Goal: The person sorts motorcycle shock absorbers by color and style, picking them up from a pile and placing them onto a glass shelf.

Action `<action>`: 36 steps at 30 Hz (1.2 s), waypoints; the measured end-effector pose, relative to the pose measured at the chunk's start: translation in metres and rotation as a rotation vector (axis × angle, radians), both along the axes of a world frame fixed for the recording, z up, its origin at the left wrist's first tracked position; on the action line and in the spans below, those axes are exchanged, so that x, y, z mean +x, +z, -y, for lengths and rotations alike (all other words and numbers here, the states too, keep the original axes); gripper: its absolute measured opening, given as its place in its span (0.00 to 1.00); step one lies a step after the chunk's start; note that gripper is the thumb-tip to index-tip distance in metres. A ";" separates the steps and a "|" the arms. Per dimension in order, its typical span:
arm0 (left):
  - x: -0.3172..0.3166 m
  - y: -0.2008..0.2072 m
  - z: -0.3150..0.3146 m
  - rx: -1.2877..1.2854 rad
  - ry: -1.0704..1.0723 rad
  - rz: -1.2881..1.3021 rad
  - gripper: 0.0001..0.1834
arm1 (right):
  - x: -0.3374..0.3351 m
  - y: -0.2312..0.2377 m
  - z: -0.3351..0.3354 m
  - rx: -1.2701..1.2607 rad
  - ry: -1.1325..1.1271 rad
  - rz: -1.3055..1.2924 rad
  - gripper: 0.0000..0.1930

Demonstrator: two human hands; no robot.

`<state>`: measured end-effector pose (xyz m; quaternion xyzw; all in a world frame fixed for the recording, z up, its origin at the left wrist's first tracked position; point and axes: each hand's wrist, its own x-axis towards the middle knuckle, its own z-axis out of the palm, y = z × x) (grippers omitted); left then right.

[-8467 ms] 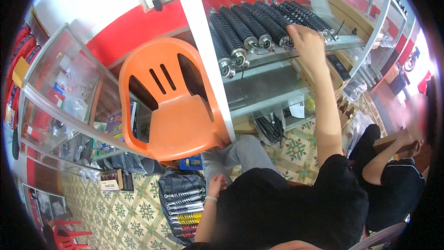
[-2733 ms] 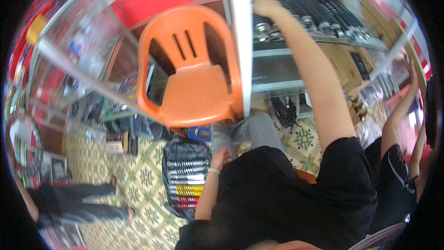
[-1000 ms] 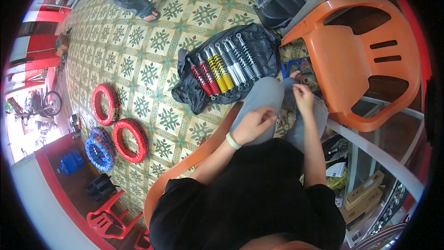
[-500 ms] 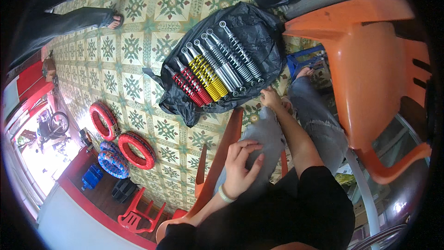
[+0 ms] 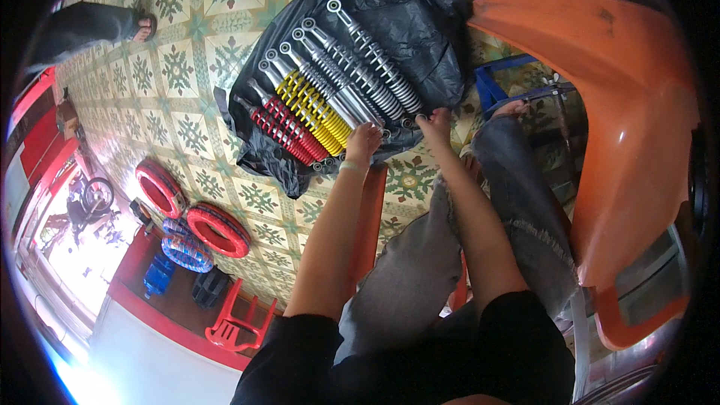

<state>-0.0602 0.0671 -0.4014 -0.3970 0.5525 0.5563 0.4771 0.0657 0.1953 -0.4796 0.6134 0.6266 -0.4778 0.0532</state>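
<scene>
Several motorcycle shock absorbers lie side by side on a black plastic sheet (image 5: pixel 427 37) on the floor. From left to right come a pair of red shock absorbers (image 5: pixel 289 126), a pair of yellow shock absorbers (image 5: pixel 315 109), then several silver shock absorbers (image 5: pixel 379 67). The rightmost silver one lies slightly apart from its neighbour. My left hand (image 5: pixel 363 144) is at the lower ends of the middle silver ones, fingers drawn together and partly hidden. My right hand (image 5: pixel 435 126) pinches the lower eyelet of the rightmost silver shock absorber.
An orange plastic chair (image 5: pixel 630 105) stands at the right, beside a blue metal frame (image 5: pixel 491 90). Red-wrapped tyres (image 5: pixel 217 229) and a blue-wrapped tyre (image 5: pixel 187 251) lie at the left, near a red plastic chair (image 5: pixel 232 322). Another person's foot (image 5: pixel 144 28) is at the upper left.
My left hand has reached forward from over my lap to the shock absorbers. My right hand has moved from by my knee to the rightmost one. The view has shifted closer.
</scene>
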 end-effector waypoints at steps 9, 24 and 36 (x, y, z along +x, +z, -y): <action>0.026 -0.024 -0.009 -0.016 -0.411 -0.174 0.16 | -0.002 0.005 0.010 -1.129 -0.458 -0.070 0.23; 0.038 -0.015 0.021 -0.391 -0.037 -0.131 0.12 | -0.001 -0.005 0.019 -1.049 -1.448 -0.407 0.04; 0.038 -0.034 -0.008 -0.171 0.014 -0.109 0.15 | 0.000 0.027 0.008 -1.199 -1.616 -0.526 0.17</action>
